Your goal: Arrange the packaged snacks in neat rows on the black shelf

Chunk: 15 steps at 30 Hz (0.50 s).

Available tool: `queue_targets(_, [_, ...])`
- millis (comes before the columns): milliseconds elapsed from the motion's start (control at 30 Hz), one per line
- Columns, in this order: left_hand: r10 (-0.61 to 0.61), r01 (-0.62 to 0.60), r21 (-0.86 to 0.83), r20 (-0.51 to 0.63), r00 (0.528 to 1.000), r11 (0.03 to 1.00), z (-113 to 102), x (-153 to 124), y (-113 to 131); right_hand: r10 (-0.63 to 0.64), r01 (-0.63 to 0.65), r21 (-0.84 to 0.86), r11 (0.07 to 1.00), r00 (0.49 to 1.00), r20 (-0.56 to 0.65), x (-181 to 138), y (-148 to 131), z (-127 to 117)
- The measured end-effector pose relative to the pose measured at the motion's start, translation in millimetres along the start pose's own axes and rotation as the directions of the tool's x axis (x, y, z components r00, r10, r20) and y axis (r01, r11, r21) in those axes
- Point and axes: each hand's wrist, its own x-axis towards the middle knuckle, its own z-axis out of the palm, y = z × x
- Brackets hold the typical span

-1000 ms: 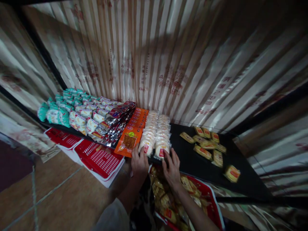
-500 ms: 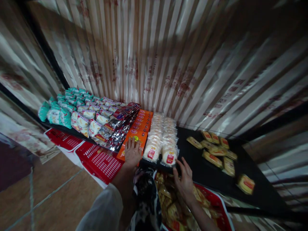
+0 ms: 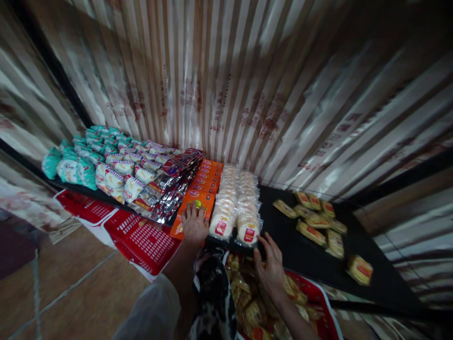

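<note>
My left hand [image 3: 195,225] lies flat, fingers spread, on the front of the orange snack packets [image 3: 202,192], which overlap in a row on the black shelf. To their right stand two rows of round white wrapped cakes [image 3: 223,212] with red labels. My right hand [image 3: 271,260] is at the front corner of the right-hand row, its fingers apart and the tips beside the foremost cake [image 3: 248,232]; whether they touch it I cannot tell. Below that hand a red basket [image 3: 327,302] holds many yellow wrapped packets [image 3: 252,311].
Loose yellow packets [image 3: 318,221] lie scattered on the black shelf [image 3: 293,255] at right. Silver and purple packets [image 3: 170,189], white bags [image 3: 132,188] and teal bags [image 3: 74,167] fill the left side. Red baskets [image 3: 141,241] sit beneath. A striped curtain [image 3: 212,85] hangs behind.
The view has shifted slightly, so the left-hand goods appear a little further left. Both hands keep nearly the same places on and beside the goods.
</note>
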Motion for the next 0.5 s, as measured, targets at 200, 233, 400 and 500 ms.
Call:
queue_targets(200, [-0.001,0.002,-0.018,0.061,0.998,1.000,-0.1,7.7,2.3,0.043,-0.043,0.009,0.999,0.999,0.011,-0.5,-0.5,-1.0])
queue_targets(233, [-0.004,0.005,-0.015,0.072,0.997,1.000,-0.3,8.8,2.6,0.048,-0.048,0.014,0.999,0.999,0.010,-0.5,-0.6,-1.4])
queue_targets(400, [-0.010,0.009,0.010,0.103,0.995,1.000,-3.5,10.9,4.5,0.086,-0.087,0.047,0.995,0.996,0.021,-0.3,-1.0,-3.4])
queue_targets(500, [-0.012,0.010,0.018,0.138,0.990,1.000,-5.1,9.9,4.7,0.106,-0.109,0.072,0.991,0.993,0.043,0.7,-1.5,-4.9])
